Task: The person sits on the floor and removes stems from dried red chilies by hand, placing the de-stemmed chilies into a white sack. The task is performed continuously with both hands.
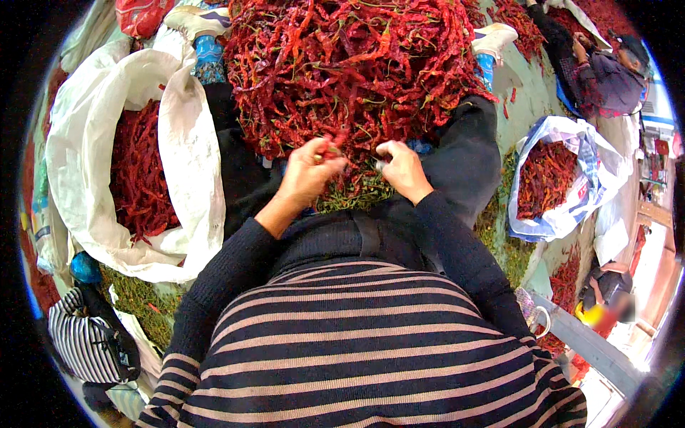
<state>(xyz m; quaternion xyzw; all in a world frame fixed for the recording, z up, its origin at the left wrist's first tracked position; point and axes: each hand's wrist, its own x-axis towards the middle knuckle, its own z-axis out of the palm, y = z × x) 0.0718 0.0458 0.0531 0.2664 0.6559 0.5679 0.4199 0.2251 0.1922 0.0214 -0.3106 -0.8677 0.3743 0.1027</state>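
Observation:
A large heap of dried red chilies (349, 64) lies between my outstretched legs, its near edge against my hands. My left hand (308, 172) is closed at that edge, with red chili (332, 148) showing at its slightly blurred fingers. To its right, my right hand (404, 170) is curled with thumb and forefinger close together; anything it pinches is too small or hidden to make out. Below and between both hands, a pile of green stems (357, 194) sits in front of my lap.
On my left stands an open white sack (193, 164) part filled with red chilies. A smaller white-and-blue bag (528, 225) of chilies is on my right. Green stems (143, 303) litter the floor. Other people sit at the upper right (606, 82), lower right and lower left (85, 335).

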